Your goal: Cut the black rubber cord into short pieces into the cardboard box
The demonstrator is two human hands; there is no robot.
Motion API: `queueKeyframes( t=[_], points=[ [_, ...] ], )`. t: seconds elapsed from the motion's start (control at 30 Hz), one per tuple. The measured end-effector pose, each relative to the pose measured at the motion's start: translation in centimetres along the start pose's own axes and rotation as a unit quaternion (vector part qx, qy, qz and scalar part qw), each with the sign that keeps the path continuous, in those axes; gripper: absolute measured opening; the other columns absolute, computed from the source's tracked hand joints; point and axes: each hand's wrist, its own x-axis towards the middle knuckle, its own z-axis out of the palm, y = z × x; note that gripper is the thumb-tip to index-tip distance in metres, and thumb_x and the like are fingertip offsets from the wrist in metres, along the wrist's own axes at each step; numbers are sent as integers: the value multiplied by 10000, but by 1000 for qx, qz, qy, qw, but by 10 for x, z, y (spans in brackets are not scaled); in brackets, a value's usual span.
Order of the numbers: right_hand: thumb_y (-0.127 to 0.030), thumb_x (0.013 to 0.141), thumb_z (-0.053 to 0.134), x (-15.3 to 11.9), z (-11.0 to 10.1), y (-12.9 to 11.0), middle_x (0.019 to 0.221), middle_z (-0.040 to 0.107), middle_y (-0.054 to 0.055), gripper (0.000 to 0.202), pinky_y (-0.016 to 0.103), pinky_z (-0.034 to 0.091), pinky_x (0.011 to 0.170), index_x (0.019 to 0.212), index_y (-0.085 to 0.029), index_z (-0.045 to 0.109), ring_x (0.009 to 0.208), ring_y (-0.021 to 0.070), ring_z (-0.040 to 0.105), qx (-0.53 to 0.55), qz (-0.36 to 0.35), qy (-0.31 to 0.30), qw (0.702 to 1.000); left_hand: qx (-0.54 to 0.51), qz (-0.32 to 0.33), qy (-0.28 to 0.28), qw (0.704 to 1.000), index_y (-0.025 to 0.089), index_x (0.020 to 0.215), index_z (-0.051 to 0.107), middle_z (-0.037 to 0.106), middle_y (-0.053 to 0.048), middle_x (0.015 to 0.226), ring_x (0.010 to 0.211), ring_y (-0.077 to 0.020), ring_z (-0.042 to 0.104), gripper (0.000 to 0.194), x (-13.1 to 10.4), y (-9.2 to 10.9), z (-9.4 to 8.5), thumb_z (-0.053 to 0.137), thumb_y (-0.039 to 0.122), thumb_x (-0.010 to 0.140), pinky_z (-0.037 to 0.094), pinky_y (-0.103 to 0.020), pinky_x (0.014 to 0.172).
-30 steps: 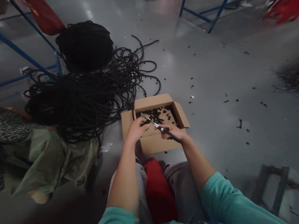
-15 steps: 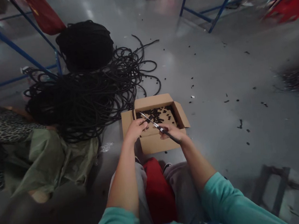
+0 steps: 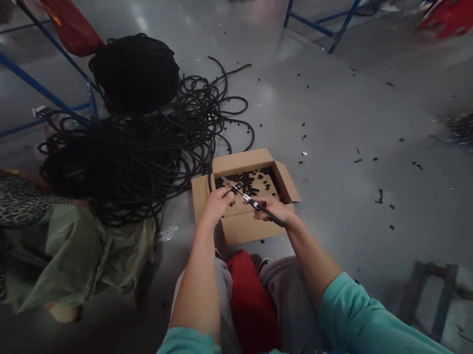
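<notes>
My right hand (image 3: 272, 209) is closed round the black handles of a pair of scissors (image 3: 247, 198), with the blades pointing forward and left over a cardboard box (image 3: 258, 225). My left hand (image 3: 217, 204) is closed, pinching the end of a black cord (image 3: 210, 183) beside the blades. That cord runs up over the box's left side toward a tangled heap of black cord (image 3: 140, 147). Inside the open box lie many short black cut pieces (image 3: 250, 182). The fingers partly hide the cord's end at the blades.
Behind the heap stands a big black bundle (image 3: 136, 72) next to a blue metal frame (image 3: 18, 73). At left, a person in leopard print (image 3: 18, 191) sits near the cord. Black scraps (image 3: 379, 197) dot the grey floor. A red stool (image 3: 253, 305) is between my legs.
The black cord end that stuck out past the scissor blades now shows shorter. Both hands stay in nearly the same place over the box.
</notes>
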Motion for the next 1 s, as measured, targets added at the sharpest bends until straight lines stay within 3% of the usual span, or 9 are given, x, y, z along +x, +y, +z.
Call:
queueKeyframes(
  t=[0.17, 0.3, 0.6, 0.73, 0.87, 1.0],
  points=[
    [-153, 501, 585, 1, -2, 3, 555, 514, -54, 587, 203, 299, 462, 1088, -144, 573, 470, 67, 410, 12, -3, -23, 1000, 29, -12, 4, 999, 124, 765, 617, 536, 22, 567, 433, -50, 396, 167, 0, 0, -1, 516, 225, 678, 321, -180, 444],
    [-136, 481, 590, 2, -2, 4, 603, 546, -37, 607, 206, 321, 514, 1088, -147, 566, 561, 88, 471, 63, -12, -54, 996, 17, -18, -39, 999, 118, 702, 613, 499, 29, 523, 415, -45, 368, 144, -1, -1, -1, 530, 231, 669, 289, -178, 422],
    [-162, 496, 591, 0, 1, -1, 498, 461, -75, 579, 193, 234, 408, 1074, -134, 565, 407, 48, 346, 63, 8, -18, 998, -9, 11, -21, 1000, 109, 698, 598, 489, 22, 555, 427, -45, 372, 166, 2, -6, 3, 491, 235, 709, 301, -189, 449],
    [-174, 495, 581, 0, 2, -2, 443, 412, -92, 576, 194, 226, 381, 1068, -129, 562, 362, 49, 320, 70, 20, -1, 997, 11, 27, -4, 1000, 124, 823, 637, 542, 11, 600, 466, -64, 419, 209, 6, -11, 4, 519, 251, 707, 350, -206, 500],
    [-178, 500, 575, 1, 1, 1, 429, 392, -96, 590, 201, 239, 380, 1087, -124, 547, 356, 60, 332, 59, 32, 41, 997, 19, 13, 25, 999, 133, 968, 626, 617, -33, 753, 549, -91, 494, 296, 7, -11, 5, 533, 247, 711, 397, -226, 568],
    [-186, 524, 556, 1, -2, 2, 477, 421, -80, 585, 211, 264, 414, 1107, -136, 536, 399, 68, 359, 50, 26, 71, 996, 31, 22, 52, 998, 137, 928, 623, 595, -18, 675, 578, -104, 499, 259, 6, -9, 4, 501, 245, 727, 385, -216, 569]
  ],
)
